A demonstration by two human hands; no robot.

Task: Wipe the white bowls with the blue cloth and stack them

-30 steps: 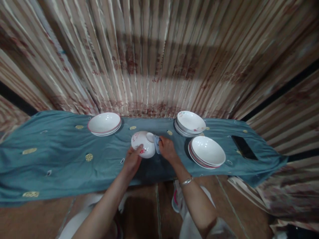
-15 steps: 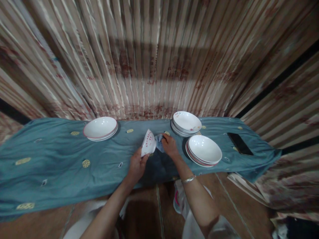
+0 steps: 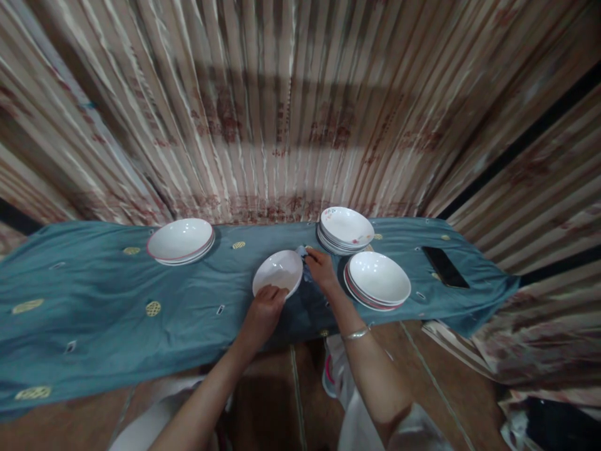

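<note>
A white bowl (image 3: 278, 270) is tilted with its inside facing up, above the middle of the cloth-covered table. My left hand (image 3: 265, 308) grips its near rim, fingers closed over the edge. Just right of the bowl, my right hand (image 3: 321, 270) pinches a crumpled blue-grey cloth (image 3: 307, 268), whose top lies close to the bowl's right rim; whether they touch is unclear. Beyond my right hand stands a stack of floral-patterned white bowls (image 3: 346, 227). A second stack of white bowls (image 3: 379, 279) is to the right of my right wrist.
A few red-rimmed white bowls (image 3: 181, 240) are stacked at the table's back left. On the right lies a black phone (image 3: 445, 267). The teal tablecloth (image 3: 107, 294) has wrinkles, and a pleated curtain (image 3: 282, 125) hangs behind the table.
The bowl in my left hand has turned from its side, printed outside showing, to inside up. The blue-grey cloth has moved from the bowl's base to near its right rim.
</note>
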